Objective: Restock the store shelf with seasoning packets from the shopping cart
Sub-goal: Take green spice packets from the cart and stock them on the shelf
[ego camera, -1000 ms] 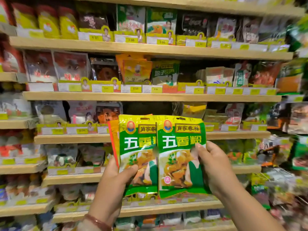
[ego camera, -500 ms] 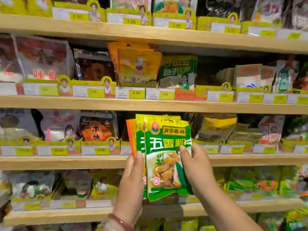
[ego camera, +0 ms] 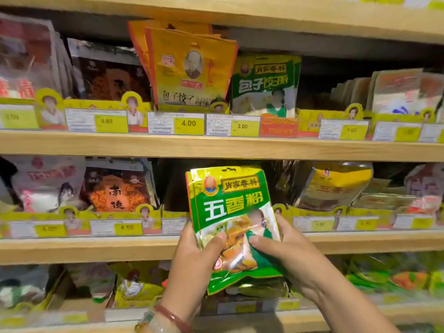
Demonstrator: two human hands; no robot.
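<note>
Both my left hand (ego camera: 192, 258) and right hand (ego camera: 288, 251) grip a green 五香粉 seasoning packet (ego camera: 230, 219), thumbs on its front, just in front of the wooden shelf (ego camera: 96, 248) edge. Above it, tags read 4.00 (ego camera: 188, 123) and 3.00 (ego camera: 242, 126).

Lower-shelf packets (ego camera: 134, 284) blurred — right forearm (ego camera: 360, 313) cut off.

— What are the shelf boards (ego camera: 216, 147) made of?
— Pale wood with a fine grain, matt.
— And the green seasoning packets (ego camera: 230, 212)?
— Glossy plastic film, smooth, with glare over the lower printed half.
— The orange pouch (ego camera: 189, 68) on the shelf above?
— Duller, a satin film. The price tags (ego camera: 175, 123) look like paper behind clear shiny plastic; the bracelet (ego camera: 173, 317) looks polished.
</note>
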